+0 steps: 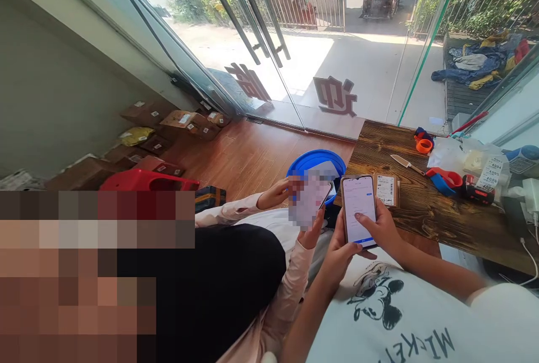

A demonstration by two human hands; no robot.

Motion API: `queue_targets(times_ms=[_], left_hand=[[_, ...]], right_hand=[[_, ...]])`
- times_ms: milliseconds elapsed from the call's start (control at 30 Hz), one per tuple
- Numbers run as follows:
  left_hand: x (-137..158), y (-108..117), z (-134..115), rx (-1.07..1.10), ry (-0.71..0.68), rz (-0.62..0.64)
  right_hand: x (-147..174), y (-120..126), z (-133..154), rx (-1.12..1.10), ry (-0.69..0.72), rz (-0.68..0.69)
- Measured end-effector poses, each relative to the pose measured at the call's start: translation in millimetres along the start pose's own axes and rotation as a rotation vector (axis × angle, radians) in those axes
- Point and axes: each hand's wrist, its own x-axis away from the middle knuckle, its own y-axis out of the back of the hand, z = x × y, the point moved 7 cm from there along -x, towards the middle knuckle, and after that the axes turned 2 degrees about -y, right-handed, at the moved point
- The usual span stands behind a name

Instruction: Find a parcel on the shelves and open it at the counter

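Note:
A smartphone (pixel 357 200) with a mostly white screen stands tilted in front of my white printed shirt. My left hand (pixel 343 248) grips its lower left edge and bottom corner, the thumb lying along the bottom. My right hand (pixel 384 227) is around the right edge, its thumb over the middle of the screen and its other fingers partly hidden behind the phone. Just beyond the phone, a small labelled cardboard parcel (pixel 386 190) lies on the dark wooden table (pixel 379 152).
At my left, a person in pink sleeves holds another phone (pixel 309 200), partly blurred. A blue bin (pixel 315 155) stands behind it. The table bears a knife (pixel 406 164), tape rolls (pixel 446 180) and a label roll (pixel 490 175). Boxes (pixel 191 123) and a red stool (pixel 147 179) stand left, before glass doors (pixel 290 82).

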Motion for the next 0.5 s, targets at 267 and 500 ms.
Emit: queue_targets(times_ms=[267,500], left_hand=[[0.0,4.5,1.3,-0.023,0.000,0.005],[-1.2,13.0,0.7,-0.044,-0.055,-0.019]], right_hand=[[-1.0,-1.1,-5.3,-0.146,-0.072,0.084],[0.6,-4.4,-9.3,-0.323,-0.205,0.409]])
